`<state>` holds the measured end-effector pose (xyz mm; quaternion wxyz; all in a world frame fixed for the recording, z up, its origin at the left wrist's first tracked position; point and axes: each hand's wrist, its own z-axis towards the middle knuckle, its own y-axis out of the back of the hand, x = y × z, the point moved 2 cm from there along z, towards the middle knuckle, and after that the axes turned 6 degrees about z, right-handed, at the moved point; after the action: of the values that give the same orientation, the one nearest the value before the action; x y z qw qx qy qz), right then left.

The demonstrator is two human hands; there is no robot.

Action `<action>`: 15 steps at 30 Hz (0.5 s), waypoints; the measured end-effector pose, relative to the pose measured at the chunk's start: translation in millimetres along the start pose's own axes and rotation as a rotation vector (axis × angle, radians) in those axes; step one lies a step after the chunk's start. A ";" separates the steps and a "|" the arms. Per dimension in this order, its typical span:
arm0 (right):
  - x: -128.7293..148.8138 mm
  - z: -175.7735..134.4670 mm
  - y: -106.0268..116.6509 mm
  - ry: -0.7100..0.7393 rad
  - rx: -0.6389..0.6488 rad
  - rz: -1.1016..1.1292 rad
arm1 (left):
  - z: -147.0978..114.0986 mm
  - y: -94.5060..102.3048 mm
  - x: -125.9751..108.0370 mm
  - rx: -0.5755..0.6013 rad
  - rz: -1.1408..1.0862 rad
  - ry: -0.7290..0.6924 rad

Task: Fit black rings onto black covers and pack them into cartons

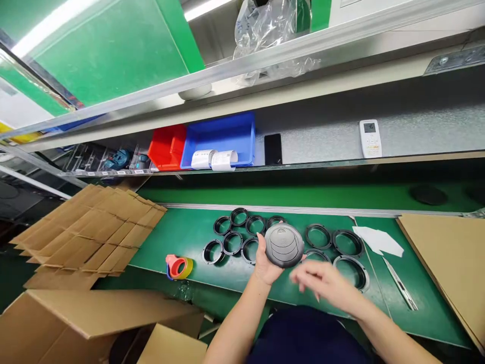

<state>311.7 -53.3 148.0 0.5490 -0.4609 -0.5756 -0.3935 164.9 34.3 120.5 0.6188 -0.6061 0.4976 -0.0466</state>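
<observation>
Round dark-grey disc [284,244], grooved face toward the camera, sits just right of lower centre, held in the left hand [267,266]; I see the thumb at its left edge, the hand partly closed around it from below. Right hand [322,281] is just below and right of the disc, fingers half curled; from my view I cannot tell whether they hold anything. Black rings [232,254] lie on the green bench [223,279] to either side. I note a tape dispenser [185,268] lower left of centre, a knife [400,284] lower right.
</observation>
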 end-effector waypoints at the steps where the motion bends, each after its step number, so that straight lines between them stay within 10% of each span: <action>1: 9.2 -0.9 2.6 0.134 -0.134 -0.151 | -7.9 0.5 -0.2 0.017 -0.009 0.018; 5: 18.5 5.6 2.7 0.362 -0.445 -0.597 | -36.2 -2.1 2.4 0.095 -0.044 0.094; 15: -0.3 4.5 -21.0 0.292 -0.405 -0.618 | -63.2 -4.1 13.5 0.123 -0.007 0.196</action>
<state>290.2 -54.5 148.4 0.3787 -0.3041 -0.5138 -0.7072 131.3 -20.1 130.7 0.6031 -0.5612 0.5497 -0.1381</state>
